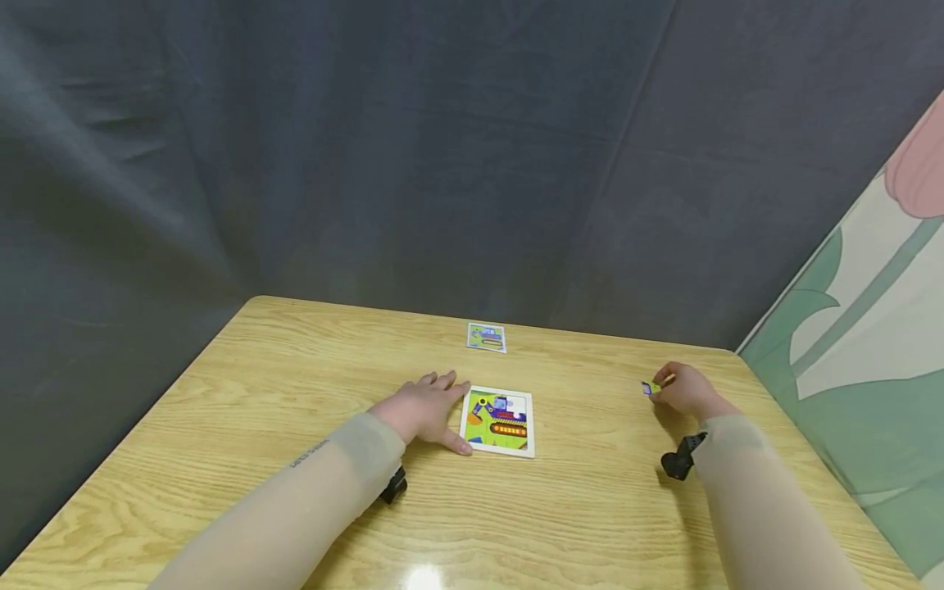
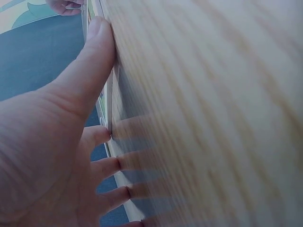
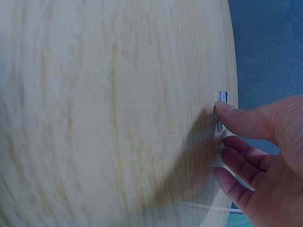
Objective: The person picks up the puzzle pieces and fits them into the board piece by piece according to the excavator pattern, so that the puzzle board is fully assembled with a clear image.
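A jigsaw puzzle [image 1: 497, 421] in a white frame lies on the wooden table, picturing a blue and orange excavator on green. White backing shows at its upper right. My left hand [image 1: 426, 411] lies at the frame's left side with spread fingers, thumb and fingertips touching its edge. Off to the right, my right hand [image 1: 686, 390] pinches a small green and purple puzzle piece [image 1: 648, 388] between thumb and finger. In the right wrist view the piece [image 3: 220, 111] appears edge-on, partly covered by the thumb.
A small picture card [image 1: 487, 337] with a similar excavator lies near the back edge of the wooden table [image 1: 295, 369]. Behind hangs a dark curtain [image 1: 442, 164]. A flower-patterned cloth [image 1: 870, 328] runs along the right side.
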Tool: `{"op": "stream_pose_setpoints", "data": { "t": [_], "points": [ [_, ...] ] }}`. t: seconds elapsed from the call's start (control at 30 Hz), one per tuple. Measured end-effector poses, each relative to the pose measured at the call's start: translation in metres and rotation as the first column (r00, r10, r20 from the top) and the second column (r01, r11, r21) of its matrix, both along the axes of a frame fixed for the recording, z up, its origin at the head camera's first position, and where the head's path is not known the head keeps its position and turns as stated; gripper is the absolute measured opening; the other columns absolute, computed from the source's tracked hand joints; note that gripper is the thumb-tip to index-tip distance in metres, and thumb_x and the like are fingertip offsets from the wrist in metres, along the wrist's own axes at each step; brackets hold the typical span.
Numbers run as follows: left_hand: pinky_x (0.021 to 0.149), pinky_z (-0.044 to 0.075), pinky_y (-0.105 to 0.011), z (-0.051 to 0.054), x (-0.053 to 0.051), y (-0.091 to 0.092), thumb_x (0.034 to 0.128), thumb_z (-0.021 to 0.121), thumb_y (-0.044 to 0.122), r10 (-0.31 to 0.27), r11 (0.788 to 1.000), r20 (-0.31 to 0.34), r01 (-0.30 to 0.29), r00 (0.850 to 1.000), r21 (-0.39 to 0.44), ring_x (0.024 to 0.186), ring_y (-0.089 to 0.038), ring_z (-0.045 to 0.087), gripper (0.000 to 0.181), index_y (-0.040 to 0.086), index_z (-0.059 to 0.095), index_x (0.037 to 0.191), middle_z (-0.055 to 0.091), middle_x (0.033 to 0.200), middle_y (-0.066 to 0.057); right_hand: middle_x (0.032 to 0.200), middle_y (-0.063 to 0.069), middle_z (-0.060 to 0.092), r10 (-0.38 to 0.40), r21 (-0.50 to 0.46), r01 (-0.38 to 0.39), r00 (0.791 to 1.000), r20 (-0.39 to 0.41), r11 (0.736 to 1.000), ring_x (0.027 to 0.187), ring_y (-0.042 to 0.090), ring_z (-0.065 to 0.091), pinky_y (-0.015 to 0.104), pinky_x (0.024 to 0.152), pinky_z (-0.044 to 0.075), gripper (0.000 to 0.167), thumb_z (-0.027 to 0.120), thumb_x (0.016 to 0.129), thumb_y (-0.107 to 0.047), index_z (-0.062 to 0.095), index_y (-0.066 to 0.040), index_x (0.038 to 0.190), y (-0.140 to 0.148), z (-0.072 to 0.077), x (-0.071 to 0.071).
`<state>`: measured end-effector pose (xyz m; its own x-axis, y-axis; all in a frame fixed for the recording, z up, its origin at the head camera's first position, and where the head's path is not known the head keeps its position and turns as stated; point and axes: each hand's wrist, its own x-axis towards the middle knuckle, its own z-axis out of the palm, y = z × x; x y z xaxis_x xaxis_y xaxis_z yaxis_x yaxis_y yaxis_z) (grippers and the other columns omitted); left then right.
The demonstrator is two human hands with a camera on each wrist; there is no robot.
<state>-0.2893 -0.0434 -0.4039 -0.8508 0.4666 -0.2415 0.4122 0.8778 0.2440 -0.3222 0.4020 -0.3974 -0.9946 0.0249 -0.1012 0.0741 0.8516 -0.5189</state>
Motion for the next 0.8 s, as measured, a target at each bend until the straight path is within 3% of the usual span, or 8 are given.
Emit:
{"op": "stream_pose_setpoints", "data": {
  "t": [0.2,0.33,0.5,0.67,0.8],
  "points": [
    [0.115,0.020,-0.054,0.001,0.001,0.000,0.0702,0.074,0.069,0.006,1.000,0.008,-0.006,1.000,0.004,0.147,-0.036,0.015,0.111,0.021,0.027,0.158,0.017,0.163,-0.008,0.084,0.013,0.059,0.003,-0.040,-0.004,1.000,-0.030,0.999,0.073,0.023,0.054,0.033,0.061,0.045,0.025,0.073,0.082,-0.002,0.053,0.005,0.097,-0.009,0.005,0.002],
    [0.116,0.019,-0.054,0.002,0.002,0.000,0.0705,0.074,0.068,0.008,1.000,0.012,-0.008,1.000,0.007,0.147,-0.036,0.015,0.110,0.021,0.027,0.158,0.017,0.163,-0.008,0.079,0.010,0.061,0.025,-0.156,-0.032,0.999,-0.046,0.987,0.067,0.020,0.059,0.032,0.059,0.051,0.018,0.067,0.087,0.001,0.055,0.008,0.099,-0.026,0.009,0.002],
    [0.115,0.020,-0.054,0.002,0.001,0.000,0.0709,0.074,0.069,0.007,1.000,0.008,-0.007,1.000,-0.005,0.147,-0.036,0.015,0.110,0.022,0.027,0.158,0.017,0.163,-0.008,0.082,0.013,0.061,0.101,-0.341,-0.099,0.995,-0.010,0.935,0.073,0.027,0.064,0.042,0.068,0.057,0.018,0.063,0.093,0.002,0.053,0.010,0.106,-0.076,0.022,0.001],
    [0.115,0.020,-0.054,0.003,0.002,-0.001,0.0713,0.073,0.069,0.003,1.000,0.005,-0.003,1.000,-0.006,0.147,-0.037,0.015,0.110,0.022,0.026,0.159,0.016,0.164,-0.008,0.079,0.010,0.058,0.210,-0.419,-0.203,0.977,-0.030,0.885,0.074,0.028,0.065,0.048,0.072,0.057,0.012,0.065,0.092,0.005,0.055,0.007,0.100,-0.133,0.027,0.002],
    [0.115,0.020,-0.055,0.004,0.003,0.000,0.0712,0.074,0.069,0.000,1.000,0.005,0.000,1.000,-0.005,0.147,-0.037,0.015,0.110,0.021,0.027,0.158,0.017,0.163,-0.008,0.078,0.009,0.057,0.258,-0.450,-0.236,0.966,-0.011,0.861,0.070,0.023,0.062,0.043,0.067,0.056,0.011,0.066,0.090,0.007,0.058,0.004,0.097,-0.168,0.022,0.006]
  ]
}}
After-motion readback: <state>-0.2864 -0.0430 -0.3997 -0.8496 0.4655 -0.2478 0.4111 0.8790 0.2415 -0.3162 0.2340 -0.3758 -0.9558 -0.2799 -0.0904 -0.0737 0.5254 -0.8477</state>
